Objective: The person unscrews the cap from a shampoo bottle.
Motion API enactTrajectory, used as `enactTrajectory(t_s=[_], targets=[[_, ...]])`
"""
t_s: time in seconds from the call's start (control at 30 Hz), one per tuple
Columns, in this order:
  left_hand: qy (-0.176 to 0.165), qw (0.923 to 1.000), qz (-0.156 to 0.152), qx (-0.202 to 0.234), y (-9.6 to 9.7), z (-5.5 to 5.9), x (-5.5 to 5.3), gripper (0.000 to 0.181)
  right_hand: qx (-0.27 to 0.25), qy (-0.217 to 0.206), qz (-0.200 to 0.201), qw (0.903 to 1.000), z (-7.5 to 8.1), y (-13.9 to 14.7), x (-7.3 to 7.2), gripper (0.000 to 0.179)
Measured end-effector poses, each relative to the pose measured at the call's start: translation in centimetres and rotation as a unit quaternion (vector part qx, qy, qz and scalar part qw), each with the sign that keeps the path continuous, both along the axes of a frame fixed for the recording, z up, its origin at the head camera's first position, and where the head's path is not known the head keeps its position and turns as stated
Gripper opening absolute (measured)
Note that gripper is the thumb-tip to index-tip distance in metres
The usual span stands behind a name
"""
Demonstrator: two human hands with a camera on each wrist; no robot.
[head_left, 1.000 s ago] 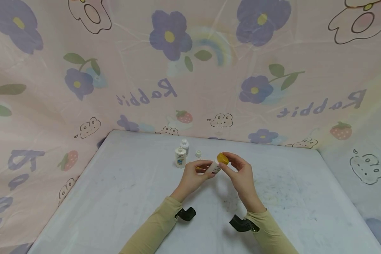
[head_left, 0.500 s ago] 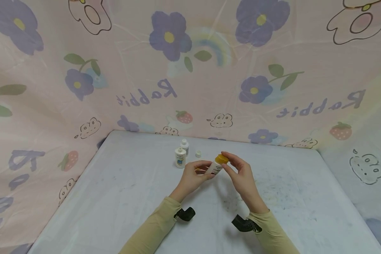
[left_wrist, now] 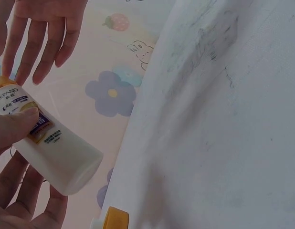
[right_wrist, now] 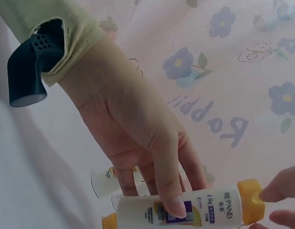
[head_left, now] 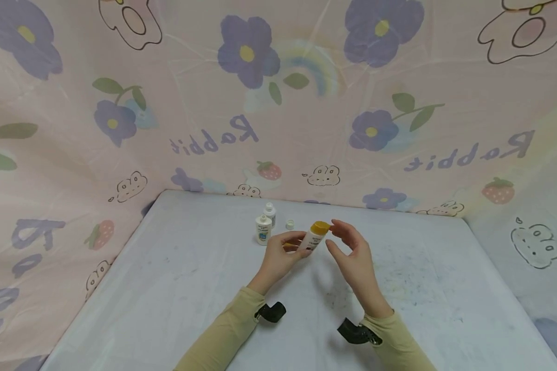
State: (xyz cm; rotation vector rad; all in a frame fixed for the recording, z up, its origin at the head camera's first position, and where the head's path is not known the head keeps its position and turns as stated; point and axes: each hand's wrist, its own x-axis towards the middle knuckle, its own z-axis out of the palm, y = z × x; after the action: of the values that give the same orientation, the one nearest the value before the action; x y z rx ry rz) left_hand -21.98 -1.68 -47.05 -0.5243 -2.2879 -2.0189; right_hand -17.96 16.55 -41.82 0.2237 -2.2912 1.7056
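My left hand (head_left: 278, 260) grips a white lotion bottle (head_left: 312, 241) with a yellow cap (head_left: 320, 228), thumb pressed on its printed front. The bottle leans, cap end up and to the right, above the table. "REPAND" can be read below the cap in the right wrist view. My right hand (head_left: 355, 257) hovers just right of the cap with its fingers loosely bent and parted, index fingertip close to the cap's edge. In the left wrist view the fingers of this right hand (left_wrist: 42, 33) hang extended beyond the cap.
Two white bottles stand behind my left hand, the nearer one (head_left: 263, 230) in front of the farther one (head_left: 270, 212). A small white cap (head_left: 290, 224) lies to their right. Another yellow-capped item (left_wrist: 116, 218) shows at the left wrist view's bottom edge. Patterned cloth (head_left: 306, 129) rises behind the table.
My right thumb and fingers have come away from the yellow cap. My left hand has shifted the bottle slightly left, away from the right hand. The standing bottles have not moved.
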Motion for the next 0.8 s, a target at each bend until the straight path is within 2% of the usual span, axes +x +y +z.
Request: enactTrajectory(t_s=[0.1, 0.4, 0.8], targets=[[-0.001, 1.0, 0.007, 0.0, -0.09, 0.02, 0.0, 0.039, 0.014, 0.003, -0.007, 0.9999, 0.06, -0.21, 0.26, 0.042], [0.008, 1.0, 0.002, 0.005, -0.05, -0.08, -0.01, 0.039, -0.005, -0.003, -0.012, 0.9999, -0.16, -0.32, 0.09, 0.041], [0.016, 0.9999, -0.001, -0.003, 0.15, -0.16, -0.03, 0.038, -0.007, -0.043, -0.027, 0.9987, -0.37, -0.43, -0.04, 0.046]])
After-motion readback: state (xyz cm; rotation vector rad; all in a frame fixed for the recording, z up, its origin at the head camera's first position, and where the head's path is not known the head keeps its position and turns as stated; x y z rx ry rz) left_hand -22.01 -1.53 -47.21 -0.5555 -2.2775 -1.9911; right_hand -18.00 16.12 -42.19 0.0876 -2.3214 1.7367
